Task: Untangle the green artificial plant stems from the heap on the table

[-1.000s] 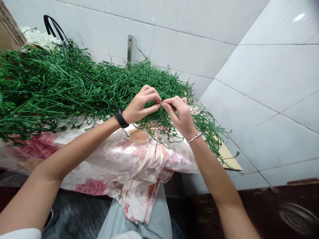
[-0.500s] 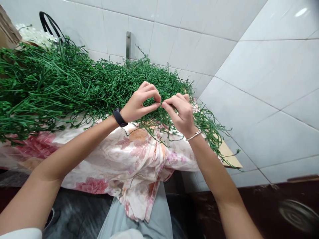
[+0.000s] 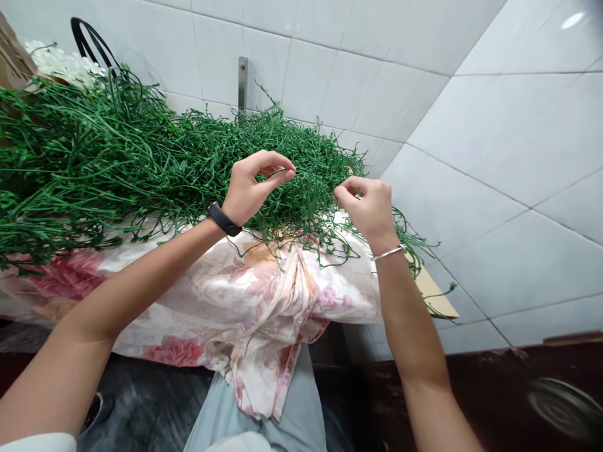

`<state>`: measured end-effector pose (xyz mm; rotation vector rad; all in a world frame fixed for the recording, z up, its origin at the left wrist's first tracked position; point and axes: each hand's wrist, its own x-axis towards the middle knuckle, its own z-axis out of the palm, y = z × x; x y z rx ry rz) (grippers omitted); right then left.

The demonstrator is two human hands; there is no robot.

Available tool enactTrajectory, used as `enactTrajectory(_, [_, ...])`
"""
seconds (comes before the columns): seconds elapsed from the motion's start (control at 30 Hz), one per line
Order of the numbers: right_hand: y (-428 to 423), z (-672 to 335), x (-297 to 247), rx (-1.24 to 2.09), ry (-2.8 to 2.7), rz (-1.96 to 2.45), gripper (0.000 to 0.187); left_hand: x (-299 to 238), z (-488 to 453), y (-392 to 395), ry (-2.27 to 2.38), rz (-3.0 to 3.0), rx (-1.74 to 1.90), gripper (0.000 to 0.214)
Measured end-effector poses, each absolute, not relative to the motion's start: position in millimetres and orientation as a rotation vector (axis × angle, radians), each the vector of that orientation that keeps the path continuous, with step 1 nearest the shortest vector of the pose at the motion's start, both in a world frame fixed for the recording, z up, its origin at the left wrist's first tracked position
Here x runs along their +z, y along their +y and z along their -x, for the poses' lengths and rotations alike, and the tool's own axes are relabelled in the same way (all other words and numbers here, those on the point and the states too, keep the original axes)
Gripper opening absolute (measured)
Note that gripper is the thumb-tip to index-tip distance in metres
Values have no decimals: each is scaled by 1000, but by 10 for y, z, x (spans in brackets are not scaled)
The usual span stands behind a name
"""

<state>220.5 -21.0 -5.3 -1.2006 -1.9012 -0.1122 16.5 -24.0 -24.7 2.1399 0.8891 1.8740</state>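
Note:
A big tangled heap of thin green stems point(image 3: 141, 150) lies on a floral cloth point(image 3: 245, 295) over a table. Above the heap's near right part, my left hand point(image 3: 249, 188), with a black band at the wrist, pinches one green stem between thumb and fingers. To its right, my right hand point(image 3: 370, 210), with a silver bangle, is closed in a pinch on a thin green stem at the heap's right end. The two hands are apart, and stems hang down between them.
White tiled walls point(image 3: 471, 125) close in behind and to the right. A metal bracket point(image 3: 242, 81) is fixed to the back wall. White flowers point(image 3: 61, 63) and black handles point(image 3: 89, 41) show at the far left. A cardboard corner point(image 3: 433, 295) sticks out under the stems.
My hands, which were pinched together over the heap, have pulled apart: the left rose slightly, the right moved to the right. Stems have lifted between them.

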Motion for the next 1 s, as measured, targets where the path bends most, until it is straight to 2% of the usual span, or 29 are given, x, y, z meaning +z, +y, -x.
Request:
enactTrajectory(0.23, [-197, -2237, -101, -370, -1993, 1414, 24, -258, -168, -213, 758, -1990, 1817, 14])
enactTrajectory(0.37, [-198, -2220, -105, -486, -1870, 1364, 27, -244, -183, -234, 719, -1992, 1807, 21])
enactTrajectory(0.5, [-293, -2139, -93, -436, -1906, 1025, 30, -249, -222, -298, 682, -1984, 1769, 15])
enactTrajectory(0.63, [-332, -2048, -162, -401, -2089, 787, 21, -304, -281, -345, 662, -1977, 1693, 13])
enactTrajectory(0.83, [-266, -2022, -240, -458, -2114, 768, 16, -377, -327, -318, 648, -1940, 1580, 15])
enactTrajectory(1.0, [-301, -2022, -204, -322, -2114, 760, 12, -365, -319, -314, 663, -1922, 1576, 15])
